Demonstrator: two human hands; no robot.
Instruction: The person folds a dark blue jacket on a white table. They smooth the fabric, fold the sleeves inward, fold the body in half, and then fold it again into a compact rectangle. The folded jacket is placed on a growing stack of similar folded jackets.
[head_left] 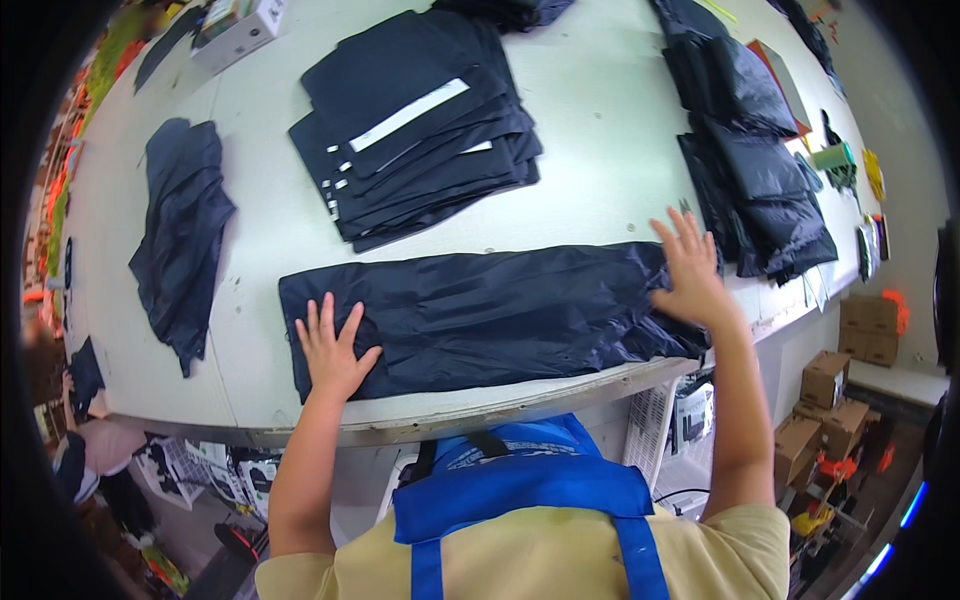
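Observation:
Along the table's front edge lies a long strip of folded dark navy cloth [480,318], thin and slightly shiny, with creases bunched at its right end. My left hand [335,350] rests flat on its left end, fingers spread. On its right end lies my right hand [692,275], also with spread fingers, the fingertips reaching past the cloth's far edge. Neither hand grips anything. Just beyond the cloth sits a stack of folded black fabric pieces [420,120] with white labels and a white strip on top.
A crumpled dark cloth [182,235] lies on the white table [262,180] at left. Shiny black folded bundles [755,185] are piled at right, beside a green roll [832,156]. A white box [238,35] stands far left. Cardboard boxes [825,378] sit beyond the table's right side. Another person [95,450] is at lower left.

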